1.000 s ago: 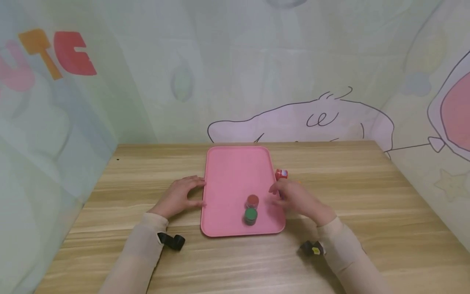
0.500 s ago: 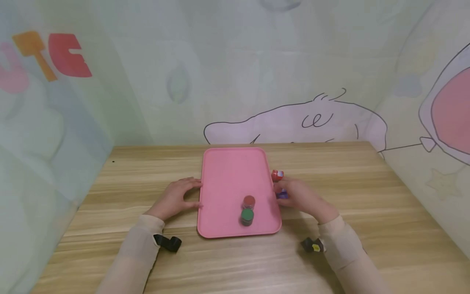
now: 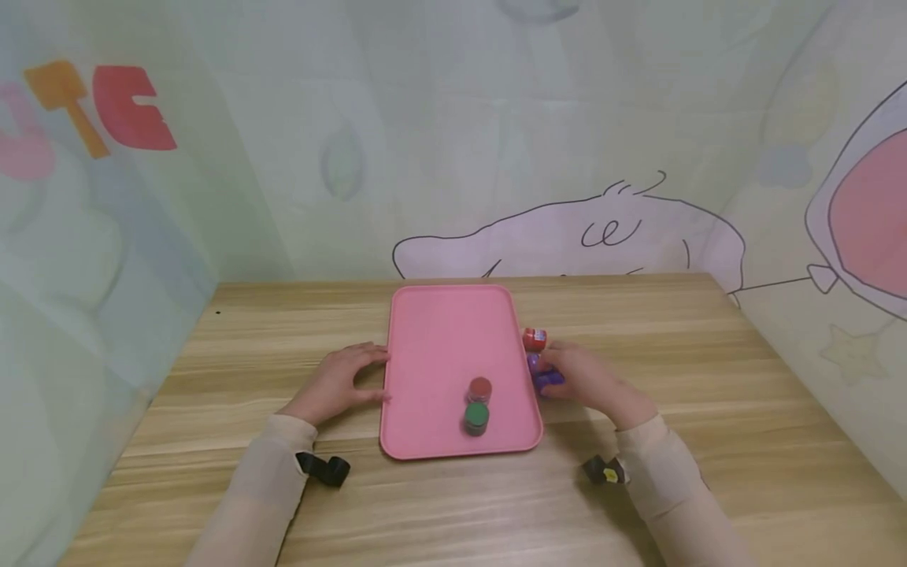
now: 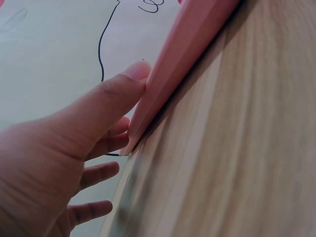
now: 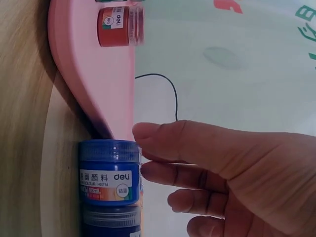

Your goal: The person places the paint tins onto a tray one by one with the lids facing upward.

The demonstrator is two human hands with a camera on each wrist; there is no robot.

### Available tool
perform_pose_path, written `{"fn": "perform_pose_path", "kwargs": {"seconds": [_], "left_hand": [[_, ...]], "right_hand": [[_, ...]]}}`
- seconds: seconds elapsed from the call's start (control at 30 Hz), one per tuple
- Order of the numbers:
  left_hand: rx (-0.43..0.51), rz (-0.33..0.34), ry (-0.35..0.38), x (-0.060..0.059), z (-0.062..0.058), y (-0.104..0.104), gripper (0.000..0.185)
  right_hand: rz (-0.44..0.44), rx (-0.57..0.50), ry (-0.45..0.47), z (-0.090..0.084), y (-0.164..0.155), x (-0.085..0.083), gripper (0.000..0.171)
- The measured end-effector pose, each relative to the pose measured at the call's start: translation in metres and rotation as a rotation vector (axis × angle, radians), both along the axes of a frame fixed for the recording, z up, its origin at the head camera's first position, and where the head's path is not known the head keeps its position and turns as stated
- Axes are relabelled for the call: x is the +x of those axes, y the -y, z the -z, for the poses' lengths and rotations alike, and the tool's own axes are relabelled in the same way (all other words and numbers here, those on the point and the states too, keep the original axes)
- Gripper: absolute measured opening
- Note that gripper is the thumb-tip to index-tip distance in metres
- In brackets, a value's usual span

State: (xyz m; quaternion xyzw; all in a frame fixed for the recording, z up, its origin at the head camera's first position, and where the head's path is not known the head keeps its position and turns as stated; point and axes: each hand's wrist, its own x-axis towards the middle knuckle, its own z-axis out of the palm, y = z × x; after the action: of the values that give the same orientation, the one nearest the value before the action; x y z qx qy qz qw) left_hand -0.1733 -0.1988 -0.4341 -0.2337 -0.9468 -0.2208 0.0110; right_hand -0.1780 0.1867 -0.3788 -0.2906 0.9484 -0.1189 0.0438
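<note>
While upright, two jars [image 3: 477, 420] in tray [image 3: 448, 335]

Reads "deli" (plus "颜料", "COLOUR HS114") on blue jar [image 5: 109, 173], "deli" on red jar [image 5: 116, 27], "T" on backdrop [image 3: 453, 157].

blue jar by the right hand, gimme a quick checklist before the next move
1. Right hand at the blue jar: ok, fingertips are right by it.
2. Firm grip on the jar: cannot tell.
3. Jar upright: not ok, it lies on its side beside the pink tray.
4. Lid on: ok; how tight, cannot tell.
5. Free of neighbours: not ok, a darker blue jar lies right up against it.
6. Tray braced: left hand touches its edge, ok; how firmly, cannot tell.
</note>
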Motion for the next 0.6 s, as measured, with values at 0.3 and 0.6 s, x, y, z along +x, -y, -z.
{"fn": "perform_pose_path", "kwargs": {"seconds": [0.3,0.6], "left_hand": [[-0.002,-0.009,0.009,-0.0003,0.0012,-0.0001,0.070],[0.011,-0.013,0.016,-0.0006,0.0026,-0.0004,0.070]], "right_hand": [[-0.036,0.052,-0.095,0.0020,-0.0043,0.0004,0.023],[-0.022,0.130,-0.102,0.0057,-0.0017,0.0001,0.022]]}}
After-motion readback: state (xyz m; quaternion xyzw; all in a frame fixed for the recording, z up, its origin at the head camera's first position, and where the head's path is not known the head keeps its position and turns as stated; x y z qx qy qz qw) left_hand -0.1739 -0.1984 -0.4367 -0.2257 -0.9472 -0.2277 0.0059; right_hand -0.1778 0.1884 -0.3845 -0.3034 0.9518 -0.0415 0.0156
